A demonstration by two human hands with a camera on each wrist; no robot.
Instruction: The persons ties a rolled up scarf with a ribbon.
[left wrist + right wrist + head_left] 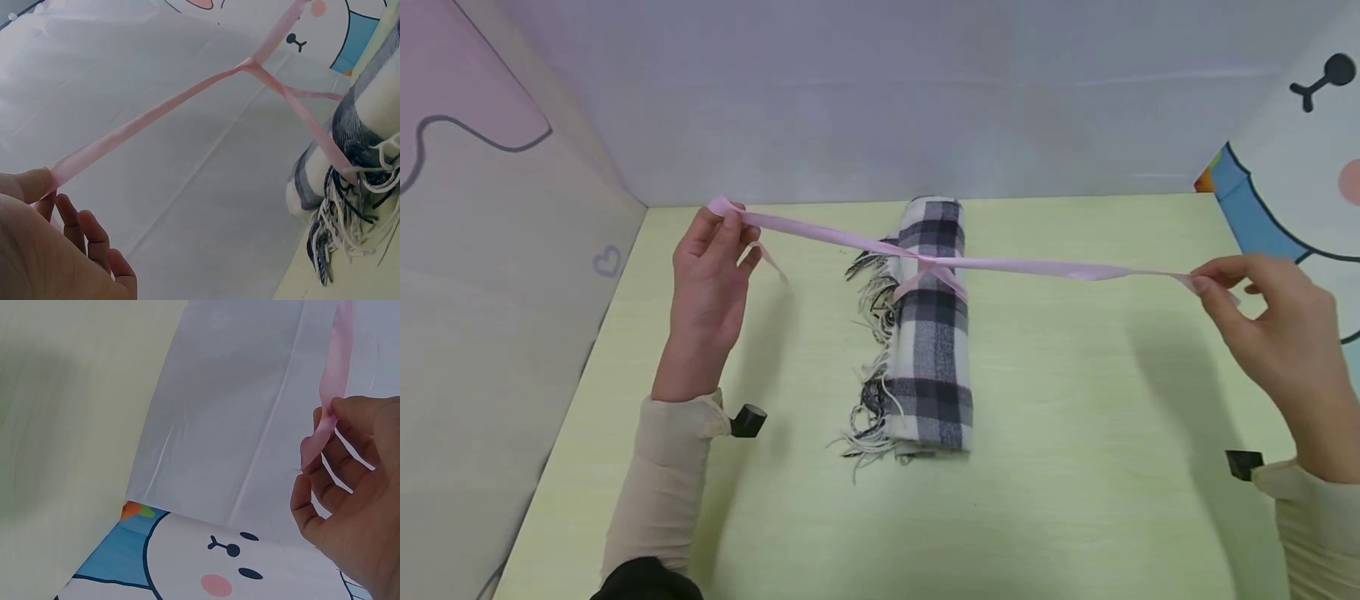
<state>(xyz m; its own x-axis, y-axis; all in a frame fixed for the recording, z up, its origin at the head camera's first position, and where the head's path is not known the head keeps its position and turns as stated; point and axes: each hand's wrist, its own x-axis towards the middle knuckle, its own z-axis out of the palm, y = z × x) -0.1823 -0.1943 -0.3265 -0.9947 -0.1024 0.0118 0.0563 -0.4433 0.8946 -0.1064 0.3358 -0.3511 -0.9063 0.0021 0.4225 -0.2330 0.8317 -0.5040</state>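
Observation:
A rolled black, grey and white checked scarf [931, 350] lies lengthwise on the table, its fringe [872, 417] spilling out on the left side. Around its upper part runs a pink ribbon [1037, 267], whose two ends cross above the scarf and stretch out to either side. My left hand [711, 283] pinches one end between thumb and fingers, with a short tail hanging below. Far to the right, my right hand [1277, 325] pinches the other end by its tip. In the left wrist view the crossing of the ribbon [249, 65] stands raised off the scarf [369, 112].
The pale green-yellow table [1075, 500] meets a plain whitish back wall [880, 100]. A side panel [497, 275] stands on the left. On the right is a panel with a cartoon animal print [1285, 208]. Dark small cameras [748, 421] sit at both wrists.

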